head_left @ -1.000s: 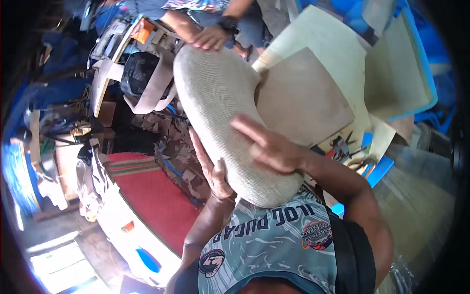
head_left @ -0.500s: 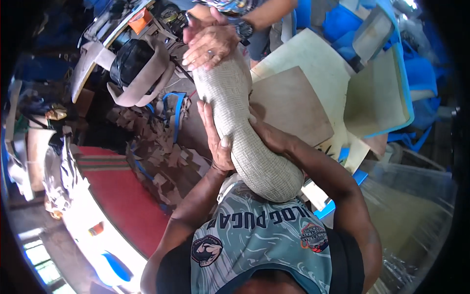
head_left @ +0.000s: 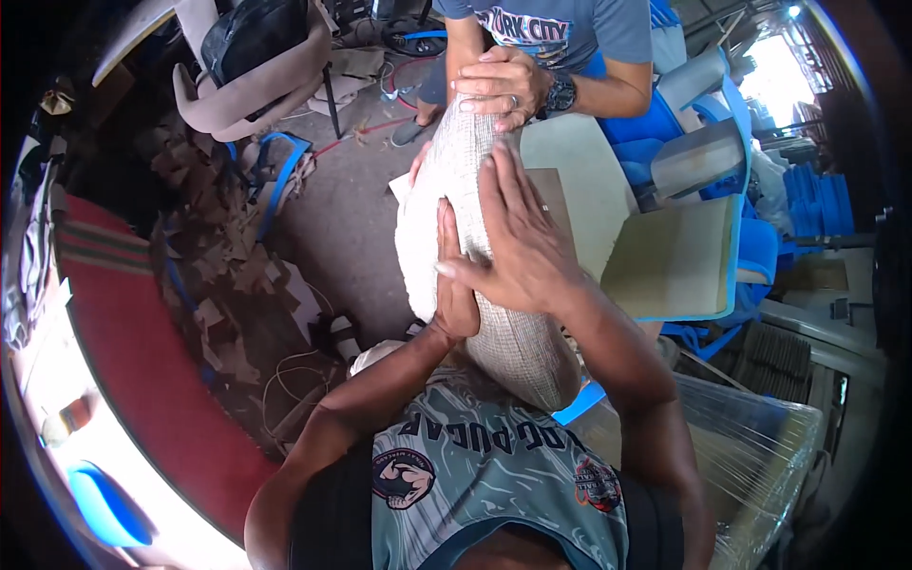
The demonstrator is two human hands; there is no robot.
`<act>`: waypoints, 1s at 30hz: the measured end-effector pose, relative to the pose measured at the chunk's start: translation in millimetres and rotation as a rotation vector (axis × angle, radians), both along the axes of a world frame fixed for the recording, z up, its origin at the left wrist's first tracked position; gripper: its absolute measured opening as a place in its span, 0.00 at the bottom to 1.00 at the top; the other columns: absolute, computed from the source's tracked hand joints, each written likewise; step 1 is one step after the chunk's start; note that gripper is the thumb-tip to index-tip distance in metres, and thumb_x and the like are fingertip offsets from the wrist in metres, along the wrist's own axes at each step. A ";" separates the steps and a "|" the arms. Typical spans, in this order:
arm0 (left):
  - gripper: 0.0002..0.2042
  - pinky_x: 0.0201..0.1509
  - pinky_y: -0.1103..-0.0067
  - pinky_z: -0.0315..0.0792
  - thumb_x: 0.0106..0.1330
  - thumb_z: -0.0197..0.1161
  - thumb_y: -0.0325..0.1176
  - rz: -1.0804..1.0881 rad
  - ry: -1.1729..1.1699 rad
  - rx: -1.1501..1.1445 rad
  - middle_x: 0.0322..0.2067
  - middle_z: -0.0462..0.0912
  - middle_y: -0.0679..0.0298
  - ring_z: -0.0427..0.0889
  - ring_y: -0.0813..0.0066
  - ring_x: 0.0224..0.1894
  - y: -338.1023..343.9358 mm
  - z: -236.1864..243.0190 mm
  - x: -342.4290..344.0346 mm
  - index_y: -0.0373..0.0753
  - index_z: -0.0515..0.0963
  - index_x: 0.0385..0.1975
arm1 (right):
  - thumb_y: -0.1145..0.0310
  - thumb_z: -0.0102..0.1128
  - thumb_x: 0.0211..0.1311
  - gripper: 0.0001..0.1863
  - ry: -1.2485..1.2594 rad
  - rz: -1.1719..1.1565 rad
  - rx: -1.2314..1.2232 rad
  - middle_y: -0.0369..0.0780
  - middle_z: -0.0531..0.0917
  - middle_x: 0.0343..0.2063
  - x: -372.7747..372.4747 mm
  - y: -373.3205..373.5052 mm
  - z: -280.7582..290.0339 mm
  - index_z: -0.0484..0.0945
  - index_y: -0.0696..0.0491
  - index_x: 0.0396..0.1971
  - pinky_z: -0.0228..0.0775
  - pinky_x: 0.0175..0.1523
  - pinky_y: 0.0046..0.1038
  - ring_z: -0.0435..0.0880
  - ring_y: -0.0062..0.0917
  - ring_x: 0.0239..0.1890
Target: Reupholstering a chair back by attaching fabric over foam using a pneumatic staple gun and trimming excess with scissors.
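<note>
A long, bulging padded piece (head_left: 521, 353) in beige woven fabric stretches from my torso toward the person opposite. My left hand (head_left: 456, 285) lies along its middle, palm against the fabric and fingers straight. Across its upper side rests my right hand (head_left: 522, 247), flat, fingers extended and thumb reaching toward my left hand. The other person's hands (head_left: 499, 90) are clasped over the far end; a ring and a dark watch show there. The underside of the piece is hidden.
Right of the piece stand a pale board (head_left: 594, 161) and a blue-edged padded panel (head_left: 670, 256). A plastic-wrapped panel (head_left: 750, 456) lies at lower right. Fabric scraps (head_left: 228, 304) litter the floor left. A beige curved chair (head_left: 256, 85) stands at far left, a red surface (head_left: 142, 351) nearer.
My right hand has moved from the piece's right side onto its top, closer to my left hand. The piece stands more upright in view, and the view has shifted.
</note>
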State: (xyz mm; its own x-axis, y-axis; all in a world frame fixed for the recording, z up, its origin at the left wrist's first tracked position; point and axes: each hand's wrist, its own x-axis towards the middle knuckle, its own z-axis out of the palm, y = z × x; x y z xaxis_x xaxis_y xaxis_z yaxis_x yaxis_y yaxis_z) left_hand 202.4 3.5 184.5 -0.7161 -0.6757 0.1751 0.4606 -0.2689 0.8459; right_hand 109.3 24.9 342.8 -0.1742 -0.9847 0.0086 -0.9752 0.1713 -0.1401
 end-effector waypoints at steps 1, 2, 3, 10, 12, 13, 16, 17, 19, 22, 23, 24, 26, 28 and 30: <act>0.34 0.75 0.69 0.45 0.73 0.39 0.47 -0.012 -0.033 -0.020 0.72 0.48 0.47 0.49 0.57 0.74 0.8 -8.2 1.9 0.31 0.43 0.72 | 0.40 0.61 0.55 0.58 0.052 -0.009 0.002 0.65 0.46 0.68 1.3 -10.4 -0.4 0.46 0.72 0.67 0.42 0.74 0.48 0.43 0.54 0.74; 0.33 0.75 0.69 0.44 0.74 0.38 0.46 -0.041 -0.074 -0.052 0.72 0.48 0.47 0.48 0.57 0.74 1.2 -14.2 3.8 0.30 0.44 0.71 | 0.40 0.61 0.55 0.57 0.125 -0.017 -0.014 0.64 0.46 0.69 3.2 -19.5 -1.3 0.48 0.72 0.67 0.41 0.74 0.49 0.43 0.52 0.74; 0.32 0.75 0.69 0.43 0.74 0.38 0.45 -0.102 -0.140 -0.113 0.72 0.48 0.47 0.47 0.57 0.74 -1.5 -18.5 6.8 0.29 0.45 0.71 | 0.42 0.63 0.54 0.54 0.107 -0.030 -0.007 0.59 0.50 0.70 4.1 -28.7 -3.5 0.53 0.70 0.66 0.41 0.72 0.55 0.42 0.52 0.74; 0.34 0.76 0.68 0.38 0.74 0.35 0.48 0.156 -0.009 -0.248 0.72 0.49 0.45 0.44 0.55 0.75 -30.0 31.9 1.0 0.26 0.47 0.70 | 0.54 0.44 0.73 0.32 -0.982 -0.044 -0.613 0.46 0.59 0.70 -42.0 21.2 -37.4 0.59 0.62 0.67 0.45 0.74 0.35 0.55 0.33 0.72; 0.35 0.76 0.67 0.36 0.74 0.35 0.49 0.221 -0.035 -0.366 0.72 0.47 0.44 0.42 0.53 0.76 -41.2 47.5 -6.6 0.26 0.47 0.70 | 0.49 0.36 0.75 0.33 -1.385 -0.310 -0.449 0.46 0.61 0.69 -53.5 56.7 -67.3 0.59 0.62 0.67 0.47 0.74 0.34 0.56 0.30 0.72; 0.35 0.76 0.66 0.35 0.74 0.35 0.48 0.228 -0.044 -0.439 0.72 0.45 0.43 0.41 0.51 0.76 -45.0 51.9 -12.2 0.25 0.46 0.71 | 0.47 0.33 0.76 0.35 -1.584 -0.522 -0.276 0.47 0.61 0.68 -61.7 69.2 -83.1 0.59 0.61 0.67 0.48 0.74 0.34 0.56 0.30 0.72; 0.34 0.76 0.66 0.34 0.73 0.37 0.45 0.207 -0.095 -0.482 0.73 0.43 0.42 0.39 0.51 0.76 -47.7 50.4 -28.3 0.25 0.44 0.71 | 0.46 0.33 0.75 0.35 -2.082 -0.498 -0.151 0.47 0.62 0.68 -89.6 67.7 -128.5 0.59 0.62 0.67 0.49 0.73 0.34 0.57 0.30 0.72; 0.35 0.76 0.67 0.34 0.72 0.33 0.49 0.207 -0.139 -0.488 0.73 0.42 0.46 0.38 0.54 0.76 -46.1 45.6 -31.9 0.27 0.43 0.72 | 0.46 0.32 0.75 0.35 -2.161 -0.492 -0.163 0.47 0.62 0.68 -98.7 60.0 -139.6 0.59 0.62 0.67 0.49 0.73 0.34 0.57 0.30 0.72; 0.33 0.76 0.66 0.33 0.73 0.38 0.42 0.234 -0.060 -0.473 0.73 0.42 0.42 0.38 0.51 0.76 -40.9 32.3 -35.7 0.26 0.43 0.71 | 0.46 0.32 0.75 0.35 -2.269 -0.484 -0.184 0.48 0.62 0.68 -111.8 40.8 -155.7 0.59 0.62 0.67 0.50 0.73 0.34 0.57 0.30 0.71; 0.33 0.77 0.65 0.33 0.74 0.34 0.43 0.252 -0.118 -0.473 0.73 0.42 0.43 0.37 0.51 0.76 -38.5 8.7 -40.0 0.25 0.43 0.71 | 0.46 0.32 0.75 0.36 -2.346 -0.473 -0.203 0.48 0.63 0.67 -123.2 8.4 -164.3 0.59 0.62 0.67 0.51 0.73 0.34 0.57 0.30 0.71; 0.33 0.77 0.65 0.32 0.74 0.32 0.44 0.240 -0.142 -0.473 0.73 0.41 0.43 0.37 0.51 0.76 -42.0 0.6 -43.6 0.25 0.43 0.71 | 0.45 0.32 0.75 0.36 -2.353 -0.470 -0.212 0.48 0.63 0.67 -125.9 -1.7 -161.7 0.59 0.62 0.67 0.52 0.73 0.35 0.57 0.30 0.71; 0.33 0.77 0.66 0.32 0.75 0.28 0.46 0.223 -0.185 -0.504 0.73 0.42 0.43 0.37 0.51 0.76 -46.5 -7.5 -48.0 0.24 0.43 0.71 | 0.45 0.31 0.75 0.36 -2.355 -0.469 -0.227 0.48 0.63 0.67 -128.7 -10.5 -156.0 0.60 0.62 0.66 0.52 0.72 0.35 0.57 0.30 0.71; 0.32 0.77 0.67 0.34 0.76 0.27 0.45 0.202 -0.193 -0.494 0.73 0.44 0.43 0.39 0.52 0.76 -57.9 -23.4 -62.1 0.25 0.44 0.71 | 0.45 0.31 0.75 0.36 -2.265 -0.487 -0.268 0.48 0.63 0.67 -133.5 -23.3 -135.9 0.60 0.62 0.66 0.53 0.72 0.35 0.57 0.30 0.71; 0.30 0.77 0.68 0.35 0.76 0.26 0.43 0.128 -0.287 -0.414 0.72 0.46 0.45 0.40 0.55 0.76 -68.4 -36.2 -81.0 0.28 0.46 0.71 | 0.45 0.31 0.75 0.36 -1.996 -0.641 -0.346 0.48 0.64 0.67 -138.4 -32.9 -105.2 0.60 0.62 0.66 0.53 0.72 0.35 0.58 0.30 0.71; 0.29 0.77 0.68 0.36 0.76 0.26 0.43 0.149 -0.252 -0.445 0.73 0.47 0.48 0.41 0.55 0.76 -79.6 -45.4 -105.6 0.29 0.47 0.71 | 0.49 0.47 0.70 0.35 -1.177 -0.433 -0.426 0.50 0.59 0.68 -137.4 -32.9 -64.9 0.60 0.61 0.65 0.62 0.67 0.40 0.57 0.38 0.71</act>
